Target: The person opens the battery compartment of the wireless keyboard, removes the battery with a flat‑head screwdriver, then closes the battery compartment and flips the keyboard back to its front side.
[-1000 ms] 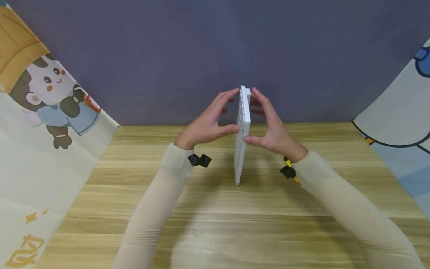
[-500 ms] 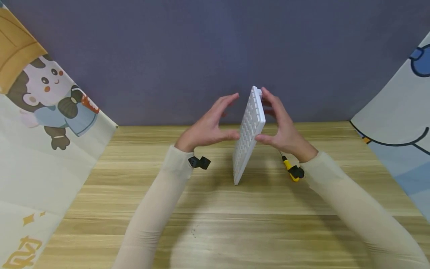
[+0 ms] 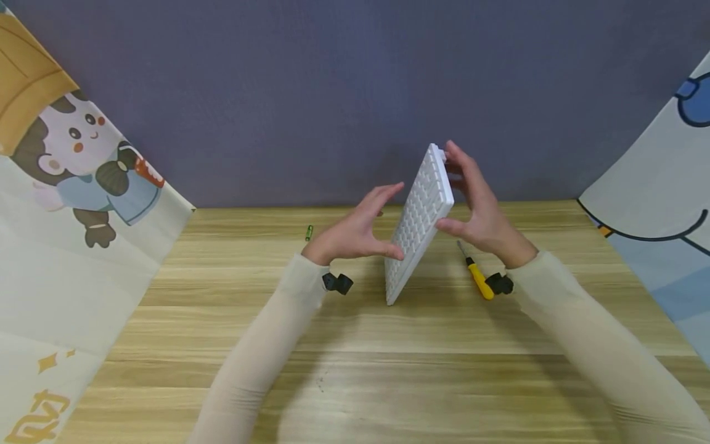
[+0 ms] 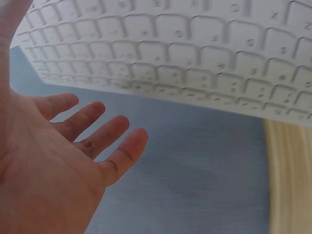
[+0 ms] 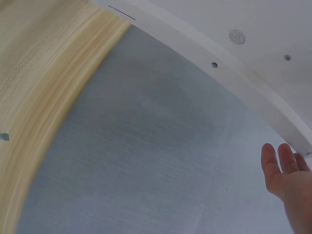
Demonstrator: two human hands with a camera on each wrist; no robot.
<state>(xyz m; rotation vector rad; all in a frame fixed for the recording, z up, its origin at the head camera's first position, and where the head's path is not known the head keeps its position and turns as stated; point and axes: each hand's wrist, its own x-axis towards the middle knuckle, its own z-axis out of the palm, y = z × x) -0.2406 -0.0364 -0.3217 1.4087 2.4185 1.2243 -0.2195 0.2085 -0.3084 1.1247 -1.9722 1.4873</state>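
A white keyboard (image 3: 420, 219) stands on its lower end on the table, leaning right, its keys turned to the left. My right hand (image 3: 485, 213) holds its upper part, thumb at the near edge and fingers at the back. Fingertips of that hand meet the keyboard's edge in the right wrist view. My left hand (image 3: 363, 229) is beside the key side with fingers extended and spread; its thumb overlaps the keys in the head view, and contact cannot be told. In the left wrist view the fingers (image 4: 124, 148) lie apart from the keys (image 4: 187, 53).
A yellow-handled screwdriver (image 3: 480, 280) lies on the wooden table (image 3: 355, 382), below the right wrist. Behind the left hand is a small green battery (image 3: 309, 232). A dark blue-grey wall (image 3: 277, 105) closes off the back, with printed sheets at both sides.
The keyboard's top has tilted to the right with my right hand, exposing more keys. My left hand has come away from its upper part and moved lower. The battery and screwdriver have become visible.
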